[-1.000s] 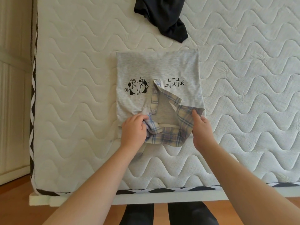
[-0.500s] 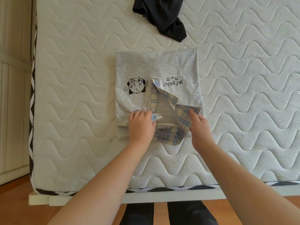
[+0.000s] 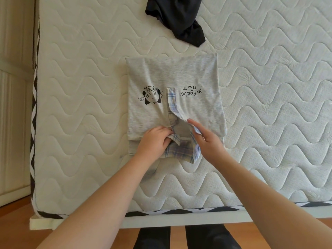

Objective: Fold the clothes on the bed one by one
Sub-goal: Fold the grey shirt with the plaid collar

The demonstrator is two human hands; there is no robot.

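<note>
- Bed (image 3: 80, 108): bare quilted mattress, soft and springy by the look; cloth should lie flat on it but may drag a little when slid

- Grey shirt (image 3: 172, 74): folded into a rough rectangle, lying flat mid-mattress, collar end toward the near edge; cartoon print on its left half, upside-down lettering on its right

- Left hand (image 3: 154, 141): on the near edge of the shirt, left of the placket; grip narrow, fingers curled, pinching the left flap of the plaid collar (image 3: 181, 150)

- Plaid collar: sticks out past the near edge of the folded body, between the two hands; looks a bit stiffer than the jersey, so likely to hold a crease better

- Right hand (image 3: 206, 139): just right of the neck opening, fingers fairly straight and laid on the right collar flap and grey front; whether the thumb pinches cloth beneath, cannot tell

- Handling, as a judgement: light, limp, not fragile, not slippery; layers can shift, so best taken at the folded side edges or both near corners, lifted evenly

- Dark garment (image 3: 176, 17): crumpled heap at the far edge, well apart from the shirt, not yet folded; soft too, needs spreading first
</note>
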